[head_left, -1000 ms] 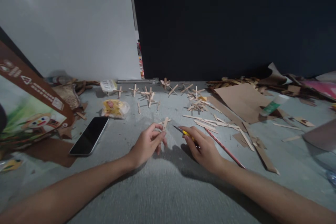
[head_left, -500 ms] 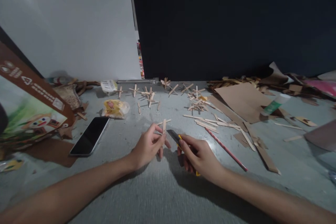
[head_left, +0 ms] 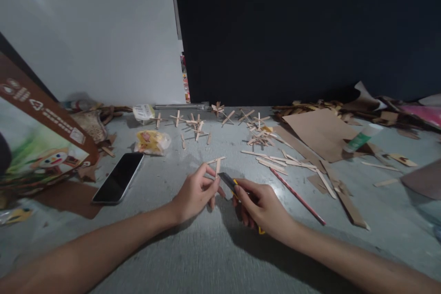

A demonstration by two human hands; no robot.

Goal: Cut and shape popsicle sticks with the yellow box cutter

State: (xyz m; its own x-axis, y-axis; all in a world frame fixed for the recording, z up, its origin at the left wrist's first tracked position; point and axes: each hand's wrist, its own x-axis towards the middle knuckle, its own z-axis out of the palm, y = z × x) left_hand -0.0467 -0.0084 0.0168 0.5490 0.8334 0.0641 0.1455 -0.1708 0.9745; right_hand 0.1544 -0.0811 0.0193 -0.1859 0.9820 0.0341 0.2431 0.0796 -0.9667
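Note:
Between its thumb and fingers, my left hand pinches a short wooden craft stick that points upward. Another stick lies behind it, crossing near its top; whether the two are joined I cannot tell. My right hand is wrapped round a yellow and black utility knife, whose dark blade reaches left to the held stick, at or very near its edge. Loose craft sticks and a red patterned pencil lie on the grey table just beyond my right hand.
Several small crossed-stick pieces stand at the back middle. To the left are a phone, a yellow packet and a printed carton. On the right lie brown cardboard, a glue stick and scraps.
The knife blade has come closer to the stick in my left hand, which has turned slightly. Both hands have otherwise stayed nearly in place.

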